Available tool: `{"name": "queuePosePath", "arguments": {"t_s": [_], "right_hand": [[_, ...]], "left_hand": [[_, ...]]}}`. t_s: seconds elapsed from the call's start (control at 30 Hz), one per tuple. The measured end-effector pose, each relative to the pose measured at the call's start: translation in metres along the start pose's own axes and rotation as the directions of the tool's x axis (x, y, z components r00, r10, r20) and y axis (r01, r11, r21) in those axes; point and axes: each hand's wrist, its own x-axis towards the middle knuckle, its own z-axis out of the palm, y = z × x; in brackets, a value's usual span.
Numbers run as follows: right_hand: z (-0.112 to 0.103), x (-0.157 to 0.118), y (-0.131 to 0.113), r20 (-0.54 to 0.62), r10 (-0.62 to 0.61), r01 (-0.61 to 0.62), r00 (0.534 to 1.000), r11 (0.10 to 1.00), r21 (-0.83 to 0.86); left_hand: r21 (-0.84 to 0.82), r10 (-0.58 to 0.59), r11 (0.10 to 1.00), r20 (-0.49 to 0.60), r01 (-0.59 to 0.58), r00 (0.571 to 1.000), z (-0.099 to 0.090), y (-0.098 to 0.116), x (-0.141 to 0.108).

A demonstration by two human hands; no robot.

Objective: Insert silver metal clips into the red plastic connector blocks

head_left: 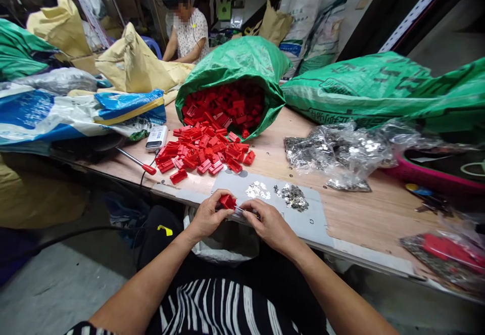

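Red, apparently plastic, the small part [227,201] sits at the near edge of the grey mat [317,224], pinched between the thumb and fingers of the left hand [207,219]. The right hand [267,220] holds a thin metal shaft [239,209] in a narrow grip, its far end at the part; exact contact cannot be told. The part should handle as light and stiff, with smooth faces that may slip and walls that could crack under excess force. Grip it by opposite outer sides, fingertips clear of the shaft. Beyond the hands, the mat carries a bright metal pile [257,190] and, to its right, a darker metal pile [294,197]. Farther out, loose red parts [204,148] spread before the mouth of a green sack [242,62] containing more.
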Motion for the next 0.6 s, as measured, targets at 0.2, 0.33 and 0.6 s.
{"name": "queuePosePath", "arguments": {"t_s": [0.2, 0.33, 0.6], "right_hand": [[-0.002, 0.0, -0.002, -0.086, -0.031, 0.037, 0.996, 0.997, 0.073], [0.0, 0.002, -0.006, -0.067, 0.065, -0.047, 0.996, 0.969, 0.244], [-0.002, -0.001, -0.009, 0.089, 0.082, -0.119, 0.993, 0.795, 0.594]], "left_hand": [[-0.338, -0.061, 0.939, 0.009, 0.061, 0.998, -0.001, 0.006, 0.002], [-0.502, -0.102, 0.86, 0.009, 0.093, 0.995, 0.006, 0.014, -0.002], [-0.49, -0.048, 0.871, -0.028, 0.028, 0.998, 0.025, 0.028, -0.015]]}}
